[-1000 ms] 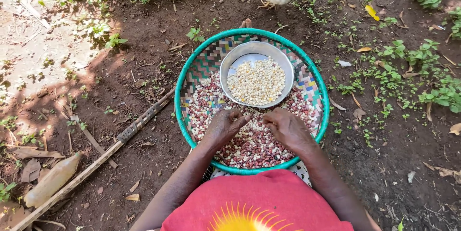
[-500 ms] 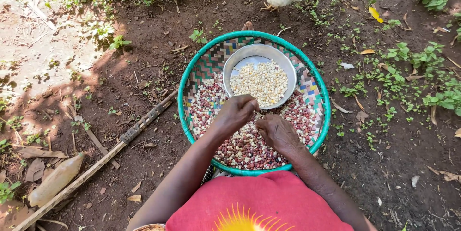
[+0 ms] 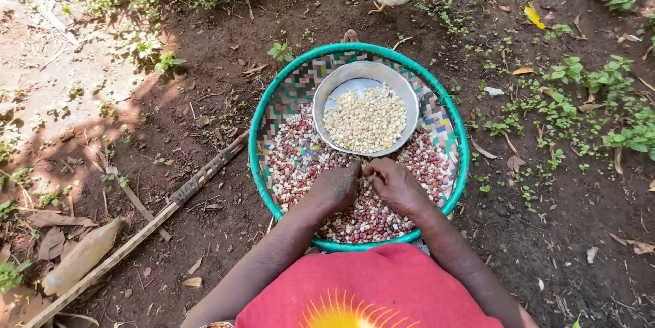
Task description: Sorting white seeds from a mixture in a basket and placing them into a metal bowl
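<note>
Left hand and right hand sit curled, grip narrow, pinching in the mixed beans of the tray; what they hold is hidden. Pale kernels lie in the bowl just beyond. Best: pick singly, short lifts, keep reds out of the bowl.

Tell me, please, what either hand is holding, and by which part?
It cannot be told: both the left hand and right hand rest fingertips-down in the beans.

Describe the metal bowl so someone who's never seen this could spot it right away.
Find the round woven tray with the green rim on the dirt. In its far half, beyond both hands, sits the metal bowl. It is plain shiny silver and holds only pale kernels, while reddish and white beans surround it.
</note>
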